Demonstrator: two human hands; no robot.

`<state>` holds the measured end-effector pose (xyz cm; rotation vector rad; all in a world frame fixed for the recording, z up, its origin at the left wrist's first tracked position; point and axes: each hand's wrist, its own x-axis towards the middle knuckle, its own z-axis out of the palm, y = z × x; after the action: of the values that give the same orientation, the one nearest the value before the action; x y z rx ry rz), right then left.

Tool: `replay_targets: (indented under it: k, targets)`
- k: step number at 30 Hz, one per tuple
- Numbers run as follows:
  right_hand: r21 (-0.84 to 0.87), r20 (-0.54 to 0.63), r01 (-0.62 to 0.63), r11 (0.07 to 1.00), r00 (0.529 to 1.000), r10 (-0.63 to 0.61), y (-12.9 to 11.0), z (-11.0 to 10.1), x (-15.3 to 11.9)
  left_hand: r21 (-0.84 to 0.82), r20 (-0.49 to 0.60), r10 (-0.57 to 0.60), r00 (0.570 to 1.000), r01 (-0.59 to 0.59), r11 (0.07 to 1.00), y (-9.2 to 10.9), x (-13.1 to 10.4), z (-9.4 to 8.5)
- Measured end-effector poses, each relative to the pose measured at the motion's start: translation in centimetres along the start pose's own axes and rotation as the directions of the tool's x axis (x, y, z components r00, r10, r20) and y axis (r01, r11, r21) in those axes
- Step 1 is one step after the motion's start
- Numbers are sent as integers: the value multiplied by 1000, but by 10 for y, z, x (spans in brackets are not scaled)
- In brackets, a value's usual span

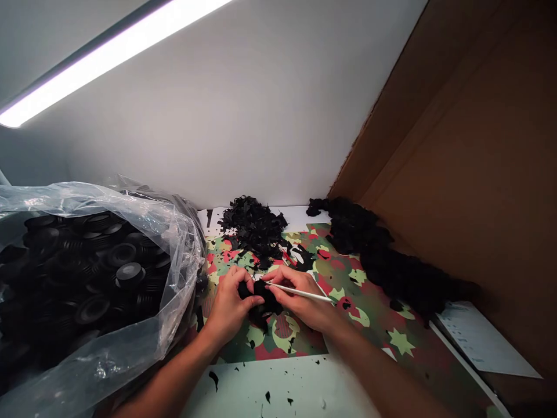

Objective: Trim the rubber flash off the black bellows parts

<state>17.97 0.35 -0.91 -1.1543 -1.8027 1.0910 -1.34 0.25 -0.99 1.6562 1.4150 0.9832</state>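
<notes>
- Here's the left hand (231, 297), fingers pinched shut on a black piece (266, 303), right over the patterned sheet (335, 273)!
- Right hand (304, 302), fingers closed round a slim white tool (307, 294), tip at that piece!
- Black scraps (250, 223) heaped just beyond; bagged black ribbed caps (130, 274) at left!

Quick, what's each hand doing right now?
Left hand: fingers closed on a black piece.
Right hand: closed on a slim white tool, tip at the black piece.
</notes>
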Motion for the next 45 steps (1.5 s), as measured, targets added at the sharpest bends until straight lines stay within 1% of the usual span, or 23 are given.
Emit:
replay_targets:
  k: [4,6,8,11,15,19,21,23,26,31,33,36,39,41,43,45]
  targets:
    - [-66,108,51,997,993,-43,-6,-5,-3,-110,88,-41,995,51,993,-2,-2,2]
    - [-103,152,61,993,987,-45,-7,-5,-5,-114,104,-48,993,60,992,-2,-3,3]
    - [-130,175,62,990,984,-38,-8,-4,-6,-72,105,-54,993,62,996,-1,-3,3]
    - [-112,187,7,994,982,14,-8,-4,-7,4,119,-67,991,67,998,2,-4,2]
    - [-46,235,-67,997,969,76,-9,-9,-7,28,157,-67,985,63,998,5,-5,0]
    - [-51,245,-78,996,965,89,-12,-13,-8,17,182,-72,981,70,997,6,-6,0]
    - [-25,242,-77,997,967,80,-13,-14,-8,7,182,-66,981,66,998,6,-6,0]
    - [6,221,-75,997,973,72,-14,-15,-8,-1,182,-57,982,58,998,6,-7,0]
    - [1,188,-48,999,981,47,-15,-15,-9,-4,192,-55,980,57,998,6,-7,-1]
    - [18,243,-24,1000,970,19,-14,-12,-8,-6,206,-64,977,66,998,10,-9,-1]
    - [-21,233,17,1000,972,-11,-13,-11,-8,-14,209,-53,976,57,998,10,-9,-1]
    - [-161,188,115,980,978,-84,-10,-9,-7,-26,196,-27,980,33,999,8,-9,1]
    - [-264,189,214,941,968,-167,-7,-7,-8,-17,138,-23,990,26,1000,6,-8,2]
    - [-292,189,299,909,949,-252,-6,-2,-9,-11,94,-26,995,27,1000,6,-7,3]
    - [-318,173,392,863,919,-354,-6,6,-11,-21,60,-9,998,10,1000,7,-8,2]
    - [-354,117,454,818,889,-443,-5,14,-11,-33,17,29,999,-29,999,9,-10,0]
